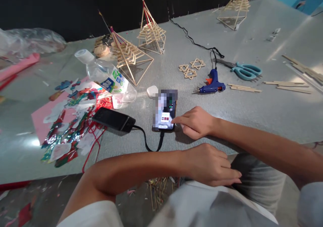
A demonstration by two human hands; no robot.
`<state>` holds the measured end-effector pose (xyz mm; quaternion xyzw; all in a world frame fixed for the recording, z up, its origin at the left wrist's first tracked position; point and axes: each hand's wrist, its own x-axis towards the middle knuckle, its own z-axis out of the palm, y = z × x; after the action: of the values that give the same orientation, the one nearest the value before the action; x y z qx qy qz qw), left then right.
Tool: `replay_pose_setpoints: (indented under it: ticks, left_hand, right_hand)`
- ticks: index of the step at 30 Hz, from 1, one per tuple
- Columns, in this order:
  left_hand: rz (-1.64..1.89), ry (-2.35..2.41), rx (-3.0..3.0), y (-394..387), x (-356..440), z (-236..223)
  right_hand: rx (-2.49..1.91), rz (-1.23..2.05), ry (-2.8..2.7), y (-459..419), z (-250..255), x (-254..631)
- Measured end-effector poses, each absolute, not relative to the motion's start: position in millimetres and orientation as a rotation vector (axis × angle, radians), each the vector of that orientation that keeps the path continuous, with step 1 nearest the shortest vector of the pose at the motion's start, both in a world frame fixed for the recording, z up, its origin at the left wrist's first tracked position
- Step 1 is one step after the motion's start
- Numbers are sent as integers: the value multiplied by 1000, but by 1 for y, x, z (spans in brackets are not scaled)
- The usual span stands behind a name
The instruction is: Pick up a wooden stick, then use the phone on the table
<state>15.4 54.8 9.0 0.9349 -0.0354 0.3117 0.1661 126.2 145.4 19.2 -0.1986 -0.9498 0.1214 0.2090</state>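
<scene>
A smartphone (166, 114) lies on the grey table with its screen lit, partly pixelated. My right hand (195, 122) points at it: the index fingertip is at the lower right of the screen, and the other fingers curl under. Nothing is held in it. A black cable (158, 144) runs from the phone to a dark power bank (113, 120) on the left. My left hand (212, 166) rests palm down near the table's front edge, fingers stretched out loosely towards the right and holding nothing. Close to the phone sits a small white case (152, 91).
Stick pyramids (128, 57) stand behind a plastic bottle (111, 77) lying among foil scraps (73, 132) and red yarn (104, 103). Right of the phone are a blue glue gun (213, 84) with its cord, scissors (246, 71), stick stars (190, 68) and loose sticks (287, 84).
</scene>
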Motion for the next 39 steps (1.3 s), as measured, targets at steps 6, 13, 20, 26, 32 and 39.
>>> replay_pose_setpoints:
  ticks: [6, 13, 20, 26, 32, 39]
  left_hand:
    - [787, -106, 2694, 56, 12, 9]
    - [933, -182, 2630, 57, 12, 8]
    - [971, -154, 2603, 56, 14, 9]
    - [852, -140, 2642, 56, 16, 10]
    - [772, -125, 2675, 56, 16, 10]
    - [882, -70, 2616, 55, 16, 6]
  right_hand:
    - [-656, 329, -2622, 144, 22, 125]
    - [-789, 348, -2641, 144, 25, 123]
    - [-830, 392, -2536, 146, 23, 123]
    - [-1184, 412, -2363, 150, 28, 121]
    - [-1273, 357, -2452, 149, 31, 117]
    - [-1362, 320, -2528, 149, 33, 114]
